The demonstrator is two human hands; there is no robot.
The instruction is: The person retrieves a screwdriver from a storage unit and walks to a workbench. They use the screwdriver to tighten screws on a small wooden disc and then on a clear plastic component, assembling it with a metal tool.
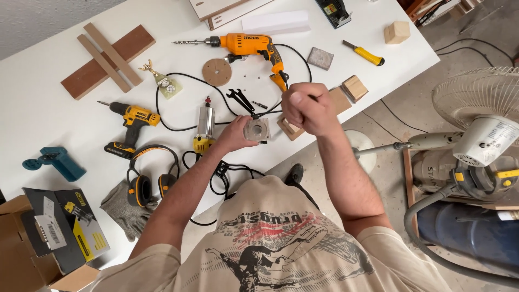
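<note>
White worktable (pixel 48 113) strewn with tools stands on a concrete floor (pixel 394 108).

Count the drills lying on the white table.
2. An orange corded drill lies at the table's far middle, bit pointing left. A yellow-and-black cordless drill lies nearer, left of the left hand. None seems hidden, though boxes could hold more.

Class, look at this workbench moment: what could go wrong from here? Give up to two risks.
The left hand steadies a small square metal block at the table edge; it could slip off. The right hand, fisted above, might press a slim tool onto the fingers if it slips.
</note>
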